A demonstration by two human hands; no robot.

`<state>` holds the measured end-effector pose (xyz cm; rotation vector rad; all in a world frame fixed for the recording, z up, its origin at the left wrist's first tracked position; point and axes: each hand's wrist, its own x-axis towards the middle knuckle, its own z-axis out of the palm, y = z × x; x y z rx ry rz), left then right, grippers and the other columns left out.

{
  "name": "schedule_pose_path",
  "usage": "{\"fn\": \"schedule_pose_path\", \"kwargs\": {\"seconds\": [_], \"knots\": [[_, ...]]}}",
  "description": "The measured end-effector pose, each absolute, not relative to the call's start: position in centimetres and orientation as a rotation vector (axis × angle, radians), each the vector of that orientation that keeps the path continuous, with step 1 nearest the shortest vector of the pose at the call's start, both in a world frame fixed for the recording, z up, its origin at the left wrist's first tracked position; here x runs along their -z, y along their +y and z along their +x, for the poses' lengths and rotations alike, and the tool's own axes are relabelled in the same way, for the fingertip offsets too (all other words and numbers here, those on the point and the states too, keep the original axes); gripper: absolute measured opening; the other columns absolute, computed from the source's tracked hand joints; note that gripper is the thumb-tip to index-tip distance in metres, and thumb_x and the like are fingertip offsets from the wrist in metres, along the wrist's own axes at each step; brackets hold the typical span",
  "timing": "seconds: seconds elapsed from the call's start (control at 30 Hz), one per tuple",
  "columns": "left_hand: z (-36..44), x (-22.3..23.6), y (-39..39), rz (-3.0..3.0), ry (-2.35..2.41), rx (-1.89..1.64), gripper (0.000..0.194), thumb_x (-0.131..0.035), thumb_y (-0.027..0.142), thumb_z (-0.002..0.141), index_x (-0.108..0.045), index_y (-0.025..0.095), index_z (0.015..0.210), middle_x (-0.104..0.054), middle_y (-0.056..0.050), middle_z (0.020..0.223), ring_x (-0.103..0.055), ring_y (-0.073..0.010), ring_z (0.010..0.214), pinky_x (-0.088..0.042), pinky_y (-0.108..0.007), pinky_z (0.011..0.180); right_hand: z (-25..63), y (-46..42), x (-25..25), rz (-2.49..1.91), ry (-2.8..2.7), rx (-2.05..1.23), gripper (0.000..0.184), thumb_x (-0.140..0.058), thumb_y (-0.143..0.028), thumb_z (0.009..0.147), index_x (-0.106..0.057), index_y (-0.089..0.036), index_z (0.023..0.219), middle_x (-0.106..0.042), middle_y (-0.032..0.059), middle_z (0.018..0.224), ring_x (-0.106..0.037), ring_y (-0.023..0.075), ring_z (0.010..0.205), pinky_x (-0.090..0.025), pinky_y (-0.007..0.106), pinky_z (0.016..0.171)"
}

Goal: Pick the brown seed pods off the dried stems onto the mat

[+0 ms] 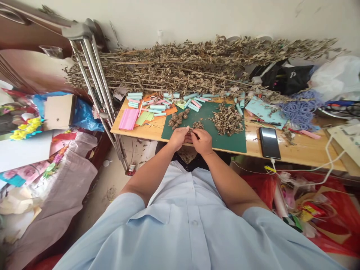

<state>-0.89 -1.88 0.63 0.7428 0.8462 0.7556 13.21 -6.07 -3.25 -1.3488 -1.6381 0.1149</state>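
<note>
My left hand and my right hand meet at the front edge of a green cutting mat. Both are closed, fingertips together around a small brown bit of dried leaves, mostly hidden by the fingers. Just beyond them on the mat is a small clump of crumbled dried leaves. Several rolled brown balls sit to the left of it. A larger heap of loose dried leaves lies to the right.
Blue and pink paper rolls and a pink paper stack lie at the left. Long dried plant stalks span the back. A phone with a cable rests at right, near purple cord. Metal crutches stand left.
</note>
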Motion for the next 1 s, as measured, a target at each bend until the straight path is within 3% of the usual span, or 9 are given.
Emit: {"fn": "schedule_pose_path", "kwargs": {"seconds": [0.2, 0.5, 0.8, 1.0], "knots": [[-1.6, -0.6, -1.5, 0.658, 0.744, -0.739, 0.029, -0.065, 0.040, 0.093, -0.068, 0.012, 0.095, -0.073, -0.009, 0.080, -0.074, -0.0200, 0.081, -0.062, -0.038, 0.083, 13.5, -6.0, 2.6, -1.319, -1.558, -0.232, 0.015, -0.061, -0.032, 0.095, -0.074, -0.023, 0.095, -0.077, 0.0083, 0.099, -0.071, 0.0236, 0.095, -0.059, 0.043, 0.091], [-2.6, -0.1, -1.6, 0.648, 0.627, -0.750, 0.036, -0.081, 0.022, 0.081, -0.072, 0.013, 0.114, -0.077, -0.011, 0.101, -0.074, -0.0194, 0.096, -0.056, -0.042, 0.101, 13.4, -6.0, 1.9, -1.350, -1.543, -0.251, 0.018, -0.061, -0.033, 0.095, -0.076, -0.024, 0.092, -0.074, 0.0074, 0.099, -0.068, 0.0232, 0.096, -0.057, 0.043, 0.092], [-1.0, 0.3, -2.0, 0.698, 0.777, -0.867, 0.029, -0.078, 0.022, 0.083, -0.072, 0.010, 0.108, -0.075, -0.006, 0.088, -0.072, -0.0145, 0.082, -0.060, -0.040, 0.094, 13.3, -5.8, 2.5, -1.383, -1.571, -0.146, 0.018, -0.062, -0.031, 0.095, -0.077, -0.023, 0.089, -0.071, 0.0078, 0.094, -0.066, 0.0234, 0.091, -0.056, 0.043, 0.088], [-0.8, 0.0, -2.2, 0.700, 0.801, -0.920, 0.021, -0.075, 0.021, 0.085, -0.070, 0.011, 0.103, -0.074, -0.005, 0.085, -0.073, -0.0143, 0.083, -0.060, -0.037, 0.092, 13.3, -5.7, 2.9, -1.370, -1.488, -0.163, 0.019, -0.067, -0.038, 0.092, -0.076, -0.022, 0.099, -0.073, 0.0104, 0.102, -0.069, 0.0249, 0.095, -0.061, 0.043, 0.086]]}}
